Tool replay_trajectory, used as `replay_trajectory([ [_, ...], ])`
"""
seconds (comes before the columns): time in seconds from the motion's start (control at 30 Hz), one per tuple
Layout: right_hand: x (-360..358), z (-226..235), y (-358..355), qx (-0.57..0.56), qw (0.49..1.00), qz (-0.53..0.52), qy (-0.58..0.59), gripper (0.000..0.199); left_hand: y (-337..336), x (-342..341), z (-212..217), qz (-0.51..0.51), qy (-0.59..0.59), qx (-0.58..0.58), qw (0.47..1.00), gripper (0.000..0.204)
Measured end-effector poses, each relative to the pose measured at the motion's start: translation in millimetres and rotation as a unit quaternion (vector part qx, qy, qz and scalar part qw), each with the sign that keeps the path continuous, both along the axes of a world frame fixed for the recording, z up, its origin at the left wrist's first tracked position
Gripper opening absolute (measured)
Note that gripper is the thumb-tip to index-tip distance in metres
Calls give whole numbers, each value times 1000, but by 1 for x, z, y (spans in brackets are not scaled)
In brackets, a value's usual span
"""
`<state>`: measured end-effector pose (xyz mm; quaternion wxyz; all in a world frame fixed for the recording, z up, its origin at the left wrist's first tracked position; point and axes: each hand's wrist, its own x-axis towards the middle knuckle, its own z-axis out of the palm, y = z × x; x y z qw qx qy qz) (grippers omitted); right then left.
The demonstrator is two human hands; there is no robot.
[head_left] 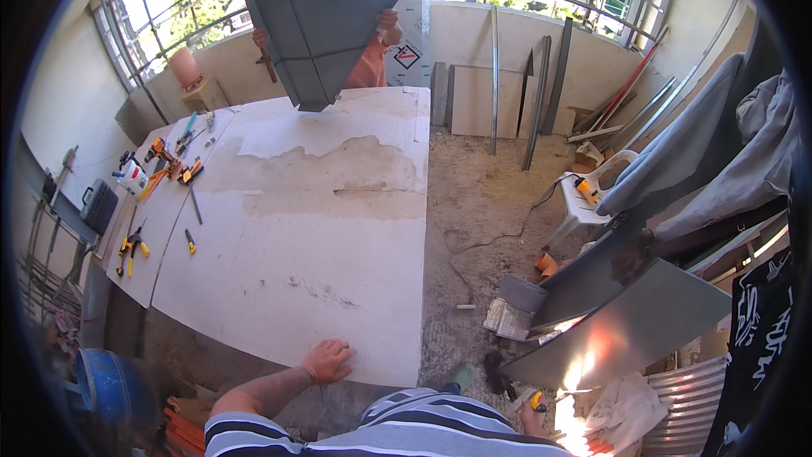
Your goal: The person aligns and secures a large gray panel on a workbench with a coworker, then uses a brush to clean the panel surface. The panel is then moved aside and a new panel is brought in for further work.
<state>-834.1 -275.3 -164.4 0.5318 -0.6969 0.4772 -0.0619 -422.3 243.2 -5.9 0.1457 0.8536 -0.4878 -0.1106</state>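
My left hand [328,361] rests on the near edge of a large white board [279,245] laid as a tabletop, its fingers loosely spread and holding nothing. Low at my right side, my right hand [532,420] is closed around a small yellow-and-black tool [537,402]; its exact kind is too small to tell. At the far end of the board, another person's hands grip a large folded dark grey panel [326,25], which hides most of that person. The panel's lower corner hangs at the board's far edge.
Along the board's left lie an orange drill [157,151], yellow-and-black snips [133,245] and a utility knife [190,242]. A white chair [584,203] bears a yellow power tool [586,189]. Grey sheets [622,326] lean at right; a blue drum [118,385] stands near left.
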Motion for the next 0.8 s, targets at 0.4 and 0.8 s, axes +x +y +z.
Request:
replay_trajectory([
  [0.4,45,-14,-106,44,999,-6,-18,76,-107,-230,-62,459,609,-75,643,59],
  [0.8,222,101,-116,104,952,207,-203,38,-270,-65,119,261,326,-55,907,74],
])
